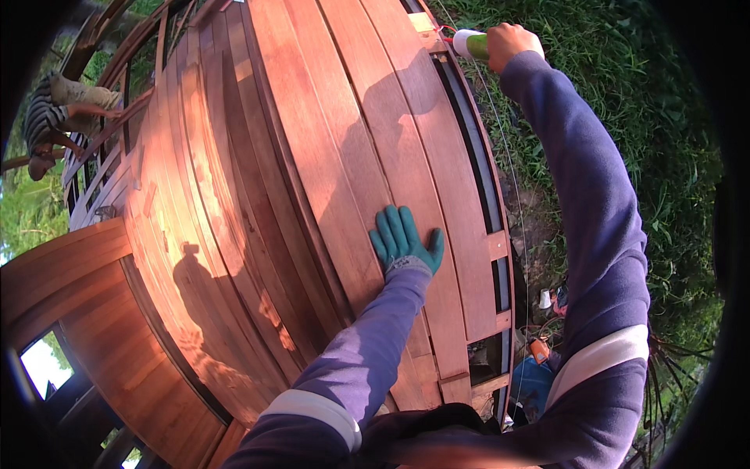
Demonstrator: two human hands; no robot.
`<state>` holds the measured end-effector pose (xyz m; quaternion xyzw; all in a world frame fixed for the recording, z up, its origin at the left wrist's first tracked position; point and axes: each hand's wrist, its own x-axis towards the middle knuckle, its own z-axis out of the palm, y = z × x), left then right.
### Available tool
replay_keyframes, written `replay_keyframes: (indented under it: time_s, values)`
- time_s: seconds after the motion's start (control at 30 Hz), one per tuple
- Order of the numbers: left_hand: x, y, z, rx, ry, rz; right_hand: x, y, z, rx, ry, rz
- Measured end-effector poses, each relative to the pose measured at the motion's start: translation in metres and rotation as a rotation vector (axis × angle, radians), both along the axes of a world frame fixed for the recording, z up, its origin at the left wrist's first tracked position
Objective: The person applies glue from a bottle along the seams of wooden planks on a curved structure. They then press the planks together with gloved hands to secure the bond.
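Observation:
My left hand [408, 240], in a green coated work glove, rests palm down on the reddish wooden deck boards [375, 146]. Nothing is held in it; its thumb stands apart from the fingers. Out at the upper right, my bare right hand [514, 46] grips a white and green bottle [470, 44]. The bottle lies nearly level, its red tip pointing at a wooden joist [432, 41] along the deck's outer edge. Whether the tip touches the wood I cannot tell.
Dark gaps [469, 135] run between the last board and the edge beam [495, 193]. A thin white string [515, 176] stretches alongside. Grass [615, 88], a white cup [545, 299] and an orange object [539, 350] lie below. Another person [58, 117] bends at far left beside a railing.

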<state>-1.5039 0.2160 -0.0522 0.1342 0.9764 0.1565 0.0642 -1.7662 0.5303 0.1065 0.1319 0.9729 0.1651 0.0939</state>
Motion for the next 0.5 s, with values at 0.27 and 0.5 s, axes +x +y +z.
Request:
replay_keyframes:
  time_s: [0.27, 0.5]
  values:
    - [0.001, 0.0, -0.001, 0.007, 0.02, 0.005, 0.004, 0.005, -0.006, 0.014, -0.005, 0.003]
    - [0.001, 0.001, -0.001, -0.032, -0.007, 0.003, 0.013, 0.006, -0.002, 0.003, -0.021, 0.008]
